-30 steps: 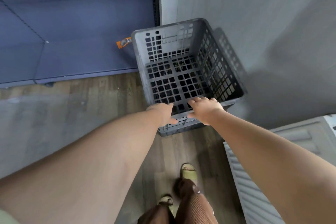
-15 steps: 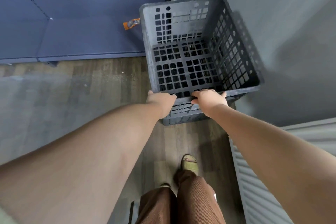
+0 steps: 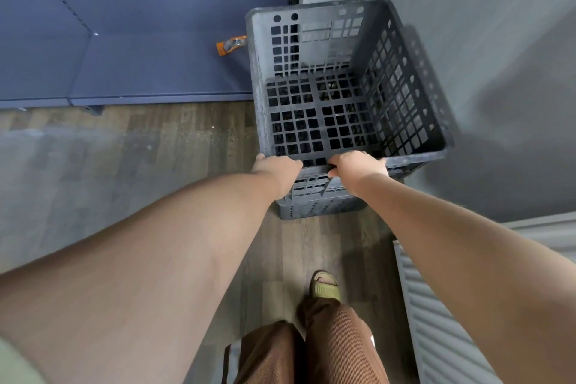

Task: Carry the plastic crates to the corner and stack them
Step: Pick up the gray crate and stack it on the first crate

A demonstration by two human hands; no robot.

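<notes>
A dark grey perforated plastic crate (image 3: 414,78) stands in the corner between a blue shelf unit and a grey wall. It sits on top of another grey crate (image 3: 314,207), of which only the near side shows below it. My left hand (image 3: 277,170) grips the near rim at its left end. My right hand (image 3: 358,167) grips the same rim further right, fingers curled over the edge. The top crate is empty; darker grid shows through its floor.
The blue shelf unit (image 3: 140,65) runs along the left, with a small orange object (image 3: 230,44) on its base beside the crate. The grey wall (image 3: 483,25) is on the right. A ribbed grey panel (image 3: 436,321) lies at lower right. Wooden floor (image 3: 171,140) and my sandalled foot (image 3: 324,285) are below.
The crate has come closer and now sits lower against the wall. Both hands went from resting on the near rim to gripping it.
</notes>
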